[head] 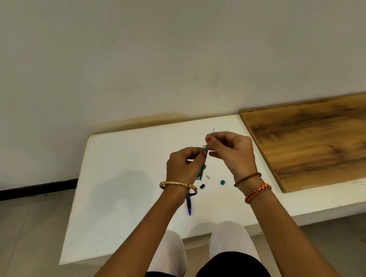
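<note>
A pale wall [147, 52] is standing behind a low white table [120, 189], and a wooden board [323, 142] is lying on the table's right part, reaching to the wall.

Above the middle of the table, the left hand [181, 164] is gripping a slim, translucent teal case [202, 170]. Its fingers are curling round the upper part of the case. The case is hanging in the air, nearly upright and slightly tilted, with its lower end just above the tabletop. What is sitting inside the case is too small to tell.

The right hand [234, 151] is pinching a thin dark lead [213, 130] between thumb and forefinger, right at the case's top end. The tip of the lead is sticking up past the fingertips, while the other fingers are curling loosely.

Below the hands, several small things are lying on the table:
- A small white piece [208, 176] is lying just beside the foot of the case.
- A small black cap [202, 186] is lying near it.
- A teal cap [222, 182] is lying a little to the right of both.
- A blue pencil [189, 207] is lying closer to the person, partly hidden under the left wrist.

The left wrist is wearing a gold bangle [177, 183]. The right wrist is wearing a brown band [247, 178] and an orange braided thread [257, 192].
</note>
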